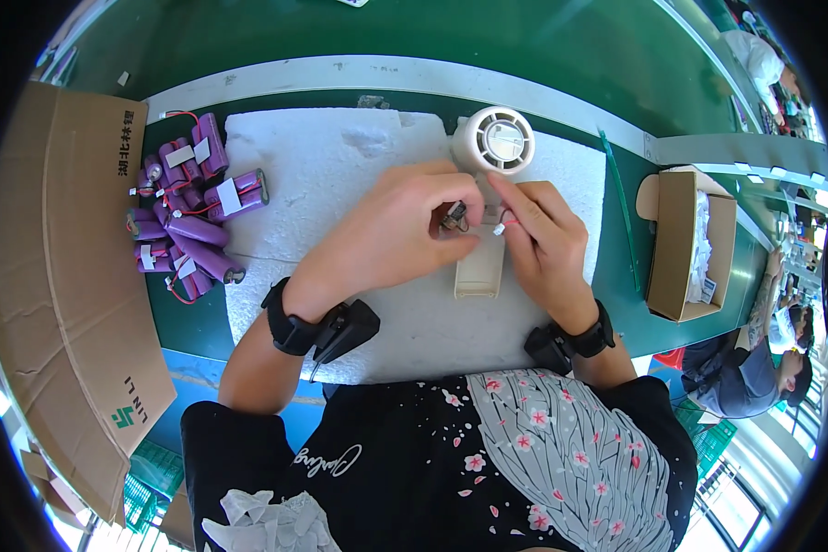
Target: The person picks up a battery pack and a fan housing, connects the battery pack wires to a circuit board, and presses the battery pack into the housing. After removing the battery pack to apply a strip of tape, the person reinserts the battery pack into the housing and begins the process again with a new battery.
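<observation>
A cream handheld fan (469,147) lies on the white foam sheet (290,184), its round slotted head away from me and its opened handle (478,278) pointing toward me. My left hand (400,216) is closed over the middle of the fan, thumb and forefinger curled round a small dark part with thin wires (454,216). From the other side my right hand (550,235) pinches a thin red and black wire close to its small white connector (500,228). The fingers partly hide the joint between head and handle.
Several purple battery packs (198,230) with red leads are heaped at the left. A large cardboard box (64,276) stands beyond them. At the right are a green strip (623,212) and a small open carton (676,248) holding white bags. Other people sit farther right.
</observation>
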Action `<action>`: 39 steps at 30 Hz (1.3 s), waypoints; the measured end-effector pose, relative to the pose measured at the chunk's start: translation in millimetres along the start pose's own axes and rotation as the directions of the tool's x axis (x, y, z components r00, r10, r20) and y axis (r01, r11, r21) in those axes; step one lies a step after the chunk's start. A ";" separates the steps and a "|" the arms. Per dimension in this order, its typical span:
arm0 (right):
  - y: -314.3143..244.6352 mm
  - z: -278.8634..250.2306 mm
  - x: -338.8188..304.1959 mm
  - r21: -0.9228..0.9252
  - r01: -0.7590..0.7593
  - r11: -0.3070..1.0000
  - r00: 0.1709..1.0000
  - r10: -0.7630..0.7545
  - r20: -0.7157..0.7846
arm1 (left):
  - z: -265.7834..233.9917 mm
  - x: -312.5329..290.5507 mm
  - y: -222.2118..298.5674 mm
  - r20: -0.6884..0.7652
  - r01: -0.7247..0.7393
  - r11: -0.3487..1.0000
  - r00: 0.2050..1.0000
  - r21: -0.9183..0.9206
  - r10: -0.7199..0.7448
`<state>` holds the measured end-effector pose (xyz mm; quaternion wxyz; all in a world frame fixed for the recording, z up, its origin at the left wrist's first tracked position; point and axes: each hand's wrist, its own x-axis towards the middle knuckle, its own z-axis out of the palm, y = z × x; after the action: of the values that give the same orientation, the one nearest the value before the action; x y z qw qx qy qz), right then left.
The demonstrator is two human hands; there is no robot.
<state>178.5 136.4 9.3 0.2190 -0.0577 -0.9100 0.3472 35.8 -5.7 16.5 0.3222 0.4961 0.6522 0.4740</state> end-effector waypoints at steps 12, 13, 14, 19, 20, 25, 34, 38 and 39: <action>-0.3 0.2 -3.6 -0.087 0.072 0.994 0.997 -0.074 -0.025 | 0.3 -0.1 -8.7 -0.023 0.076 0.990 0.997 -0.117 -0.079; -0.2 0.1 -3.6 -0.086 0.071 0.994 0.997 -0.074 -0.023 | -0.3 -0.3 -8.2 -0.011 0.081 0.989 0.997 -0.121 -0.083; 0.1 0.2 -3.4 -0.079 0.074 0.994 0.997 -0.076 -0.024 | -1.2 0.3 -7.9 0.004 0.083 0.989 0.997 -0.125 -0.083; -1.5 3.6 -4.3 -0.001 -0.003 1.000 0.999 0.003 -0.040 | -2.1 1.6 -5.8 0.030 0.184 0.948 0.983 -0.259 -0.183; -2.2 4.4 -4.8 0.032 -0.043 0.999 0.998 0.045 -0.044 | -2.8 1.5 -5.9 0.031 0.186 0.947 0.982 -0.261 -0.184; -3.2 5.6 -4.5 0.037 -0.049 0.998 0.997 0.051 -0.059 | -3.4 0.8 -6.4 0.052 0.198 0.961 0.980 -0.193 -0.192; -1.8 5.6 -4.4 0.040 0.020 0.999 0.999 -0.019 -0.034 | -4.2 -0.7 -7.3 0.070 0.200 0.958 0.979 -0.205 -0.190; -3.2 6.0 -6.3 0.133 -0.091 0.987 0.996 0.088 0.024 | -6.9 -1.2 -7.5 0.068 0.098 0.993 0.993 -0.062 -0.094; -4.0 6.2 -6.2 0.159 -0.122 0.980 0.992 0.118 0.036 | -7.5 -1.2 -7.0 0.072 0.064 0.998 0.995 -0.013 -0.063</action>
<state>181.5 128.0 5.7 0.1897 -0.0903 -0.8767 0.4327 27.0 -9.5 12.4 0.3639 0.4891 0.6522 0.4505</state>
